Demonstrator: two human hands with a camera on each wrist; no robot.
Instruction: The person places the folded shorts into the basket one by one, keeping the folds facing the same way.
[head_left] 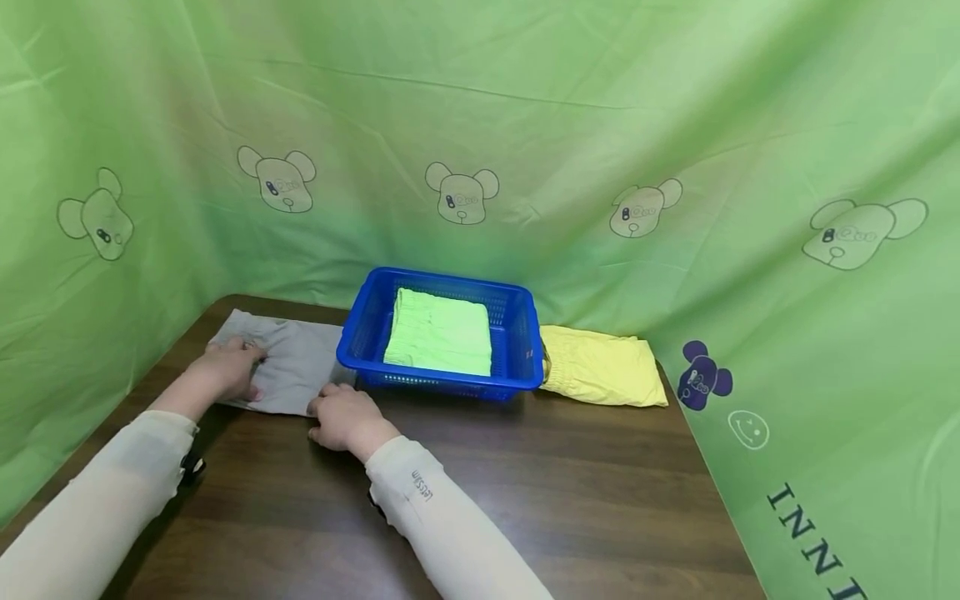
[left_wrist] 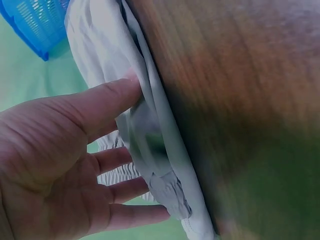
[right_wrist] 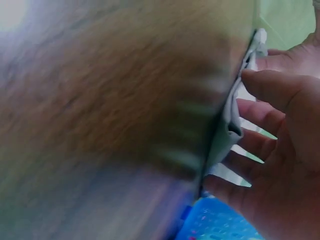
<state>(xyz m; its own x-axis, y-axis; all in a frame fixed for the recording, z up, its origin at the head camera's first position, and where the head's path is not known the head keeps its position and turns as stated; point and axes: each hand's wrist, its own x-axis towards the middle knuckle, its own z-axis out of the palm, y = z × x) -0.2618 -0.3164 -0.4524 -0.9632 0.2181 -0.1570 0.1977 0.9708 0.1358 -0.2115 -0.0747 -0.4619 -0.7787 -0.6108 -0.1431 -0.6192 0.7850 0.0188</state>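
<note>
A folded grey garment point(head_left: 296, 362) lies flat at the table's left end, its right end close against a blue basket point(head_left: 438, 377). On the garment's left part rests my left hand point(head_left: 227, 367); the left wrist view shows its thumb and spread fingers touching the layered cloth near a gathered elastic band point(left_wrist: 117, 175). At the near right corner, my right hand point(head_left: 348, 417) touches the garment's edge with loosely bent, parted fingers. In the right wrist view the thumb point(right_wrist: 267, 85) lies by the cloth's folded edge.
Inside the basket is a folded light-green garment point(head_left: 442, 333). A folded yellow garment point(head_left: 600, 367) lies right of the basket. The brown wooden table point(head_left: 525, 500) is bordered at the back and sides by a green curtain point(head_left: 555, 100) printed with bear heads.
</note>
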